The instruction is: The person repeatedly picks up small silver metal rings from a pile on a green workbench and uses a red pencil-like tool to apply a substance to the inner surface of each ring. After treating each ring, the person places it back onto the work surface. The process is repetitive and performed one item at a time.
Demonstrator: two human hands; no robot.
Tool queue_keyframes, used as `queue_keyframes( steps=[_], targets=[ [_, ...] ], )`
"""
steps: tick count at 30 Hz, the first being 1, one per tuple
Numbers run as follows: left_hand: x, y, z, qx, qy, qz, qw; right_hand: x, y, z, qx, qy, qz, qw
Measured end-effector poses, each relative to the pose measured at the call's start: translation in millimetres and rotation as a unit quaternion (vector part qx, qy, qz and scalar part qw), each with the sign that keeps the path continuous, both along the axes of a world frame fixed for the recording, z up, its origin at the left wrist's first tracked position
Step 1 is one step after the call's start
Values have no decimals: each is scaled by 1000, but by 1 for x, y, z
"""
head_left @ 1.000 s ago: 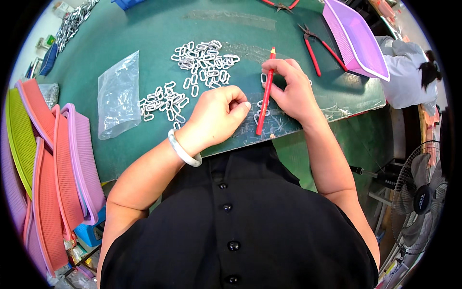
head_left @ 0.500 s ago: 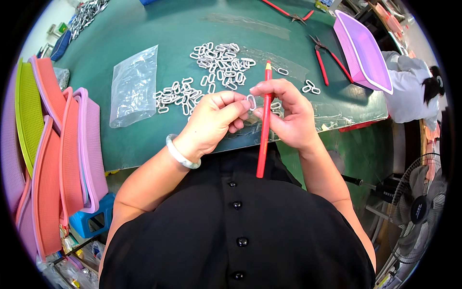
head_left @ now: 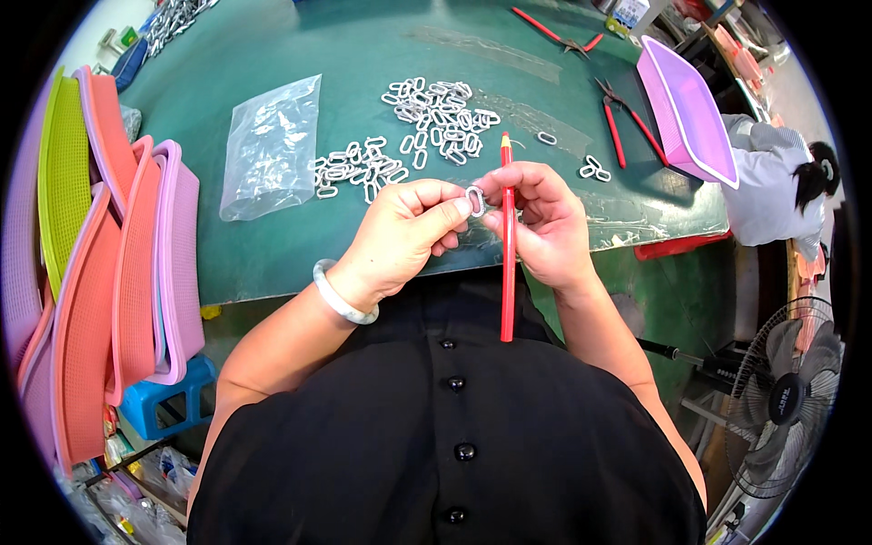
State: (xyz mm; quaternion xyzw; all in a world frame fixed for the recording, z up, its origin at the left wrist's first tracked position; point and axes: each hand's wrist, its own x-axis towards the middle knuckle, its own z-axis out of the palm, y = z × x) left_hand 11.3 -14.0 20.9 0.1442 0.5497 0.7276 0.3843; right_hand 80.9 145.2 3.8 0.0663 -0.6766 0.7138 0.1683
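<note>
My left hand point(head_left: 386, 238) pinches a small oval metal ring point(head_left: 481, 202) between thumb and forefinger, close to the table's near edge. Closed round a red pencil point(head_left: 508, 291), my right hand point(head_left: 551, 232) has its fingertips at the ring's other side; whether they grip the ring too I cannot tell. The pencil stands nearly lengthwise in view, its pale tip pointing away from me. Beyond my hands lie a larger pile of similar rings point(head_left: 440, 113) and a smaller pile point(head_left: 350, 168). A loose ring point(head_left: 546, 138) and a little group of rings point(head_left: 595, 168) are to the right.
A clear plastic bag point(head_left: 271, 154) lies left on the green table point(head_left: 354, 45). Red-handled pliers point(head_left: 614, 127), another pair point(head_left: 572, 44) and a purple basket point(head_left: 686, 109) are at right. Stacked baskets point(head_left: 132, 272) stand left, a fan point(head_left: 786, 400) right. Another person point(head_left: 772, 186) is beyond the basket.
My view has shifted slightly, so the table things appear further right. The right fingertips have drawn nearer to the ring, and the pencil has turned closer to upright in the picture.
</note>
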Motion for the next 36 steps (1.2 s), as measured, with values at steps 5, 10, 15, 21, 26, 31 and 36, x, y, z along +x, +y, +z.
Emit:
queue_keyframes(
  steps=[5, 10, 15, 21, 26, 31, 36],
  targets=[
    [1, -4, 0, -6, 5, 3, 1000, 1, -3, 2, 2, 5, 9, 1000],
    [3, -7, 1, -7, 5, 8, 1000, 2, -6, -1, -4, 6, 12, 1000],
    [4, -9, 1, -1, 4, 12, 1000, 3, -8, 2, -10, 2, 18, 1000],
    [3, -12, -1, 6, -10, 11, 1000, 4, -10, 2, -19, -5, 18, 1000],
    [2, -12, -2, 8, -34, 14, 999, 4, -10, 1, -20, -13, 17, 1000],
    [2, -12, -2, 12, -39, 11, 999, 4, -10, 2, -8, -14, 11, 1000],
    [3, -12, -3, 7, -40, 12, 999, 4, -12, 3, 0, 3, 8, 1000]
  ],
)
